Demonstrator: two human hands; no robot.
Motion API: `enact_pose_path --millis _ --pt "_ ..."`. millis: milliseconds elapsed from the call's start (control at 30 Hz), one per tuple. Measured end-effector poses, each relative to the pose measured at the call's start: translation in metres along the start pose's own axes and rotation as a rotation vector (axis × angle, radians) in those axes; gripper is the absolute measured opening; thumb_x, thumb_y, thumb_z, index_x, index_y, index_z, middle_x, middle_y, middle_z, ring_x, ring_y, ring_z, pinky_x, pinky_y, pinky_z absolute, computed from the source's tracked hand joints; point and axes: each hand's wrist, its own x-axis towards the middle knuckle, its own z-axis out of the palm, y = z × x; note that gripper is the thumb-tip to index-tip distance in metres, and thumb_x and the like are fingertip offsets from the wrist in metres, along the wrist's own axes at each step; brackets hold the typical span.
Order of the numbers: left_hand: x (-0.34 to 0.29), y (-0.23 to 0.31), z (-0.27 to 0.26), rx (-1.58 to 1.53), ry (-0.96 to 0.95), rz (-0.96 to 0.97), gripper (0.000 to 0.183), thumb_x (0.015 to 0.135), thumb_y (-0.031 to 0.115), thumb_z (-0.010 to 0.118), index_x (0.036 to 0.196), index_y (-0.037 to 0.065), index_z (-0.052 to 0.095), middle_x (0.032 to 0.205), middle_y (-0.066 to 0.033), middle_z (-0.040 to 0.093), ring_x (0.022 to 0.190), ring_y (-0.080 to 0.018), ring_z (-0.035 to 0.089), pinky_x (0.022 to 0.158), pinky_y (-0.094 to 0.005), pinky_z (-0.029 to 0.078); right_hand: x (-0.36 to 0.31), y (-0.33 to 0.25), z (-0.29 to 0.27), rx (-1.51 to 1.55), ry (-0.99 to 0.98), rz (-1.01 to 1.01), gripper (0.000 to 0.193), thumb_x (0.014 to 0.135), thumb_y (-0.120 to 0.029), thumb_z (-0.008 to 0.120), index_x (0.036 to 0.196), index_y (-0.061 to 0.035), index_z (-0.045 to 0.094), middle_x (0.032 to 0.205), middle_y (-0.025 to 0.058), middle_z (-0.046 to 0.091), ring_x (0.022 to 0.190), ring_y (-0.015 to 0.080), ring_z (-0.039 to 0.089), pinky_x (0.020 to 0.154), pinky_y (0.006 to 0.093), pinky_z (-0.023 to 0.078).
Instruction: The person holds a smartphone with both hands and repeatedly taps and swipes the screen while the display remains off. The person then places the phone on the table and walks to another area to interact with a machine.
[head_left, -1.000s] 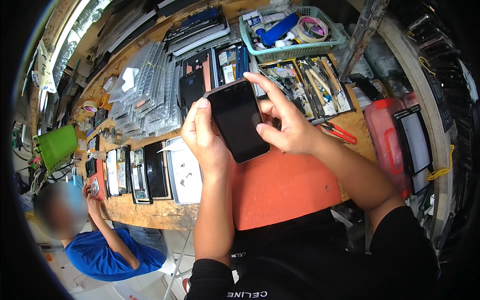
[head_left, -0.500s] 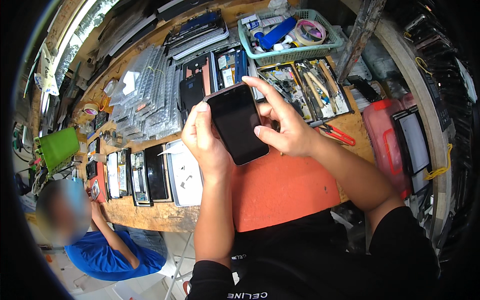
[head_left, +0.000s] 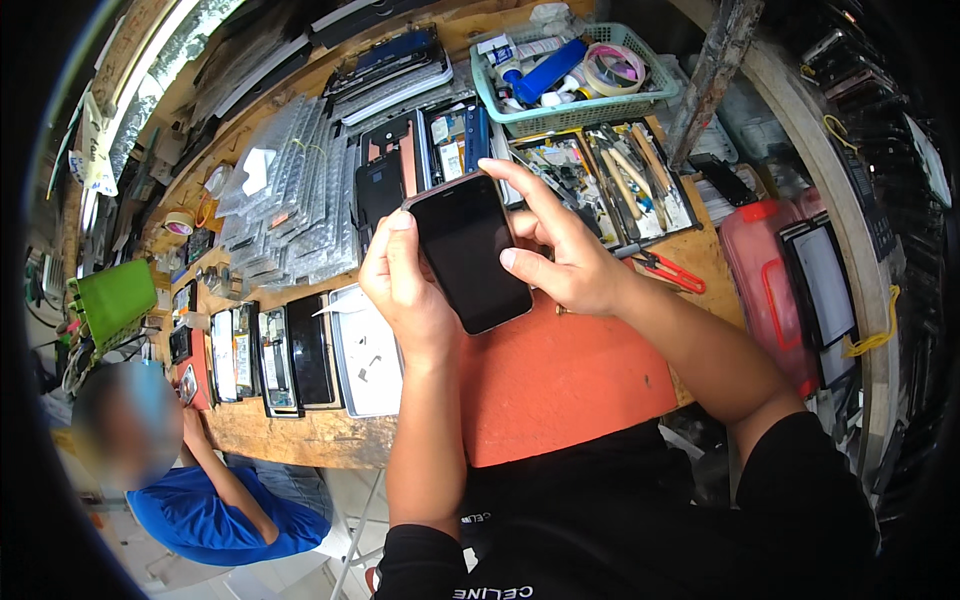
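Between both hands I hold a smartphone [head_left: 468, 255] with a dark, blank screen, tilted above a red work mat [head_left: 570, 385]. My left hand [head_left: 408, 290] wraps the phone's left edge, its thumb lying along the side near the top corner. At the other edge is my right hand [head_left: 565, 250]. Its index finger reaches the top right corner, and its thumb tip rests at the right side of the screen. The phone's back and the fingers behind it are hidden.
Opened phones [head_left: 280, 355] and a white tray of small parts [head_left: 368, 360] lie left of the mat. Behind are bubble-wrap sleeves [head_left: 285, 200], a tool tray [head_left: 640, 180], a green basket [head_left: 575, 118] and red-handled pliers [head_left: 672, 272]. A co-worker in blue [head_left: 215, 510] sits at left.
The phone stays in both hands, with its screen dark. My right thumb has shifted slightly toward the phone's edge. The whole view has moved a little.
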Motion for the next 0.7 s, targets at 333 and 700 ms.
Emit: enact_pose_path --millis 333,700 --pt "0.001 0.003 0.001 -0.029 -0.008 -0.012 0.027 0.108 0.018 0.052 0.101 -0.002 0.068 0.092 -0.0043 0.069 0.082 -0.0081 0.063 0.075 -0.0233 0.052 0.001 -0.005 0.003 -0.042 0.001 -0.021 0.089 0.087 0.005 0.053 0.164 -0.0098 0.011 0.095 0.0046 0.068 0.077 0.0067 0.057 0.071 0.0251 0.044" --pt "-0.001 0.005 0.003 -0.003 0.000 -0.019 0.027 0.108 0.019 0.052 0.103 -0.002 0.069 0.094 -0.0046 0.070 0.082 -0.0086 0.063 0.075 -0.0233 0.052 0.002 0.000 -0.001 -0.002 -0.005 -0.001 0.080 0.094 0.003 0.050 0.164 -0.0104 0.014 0.100 0.0074 0.068 0.085 0.0087 0.060 0.079 0.0262 0.047"
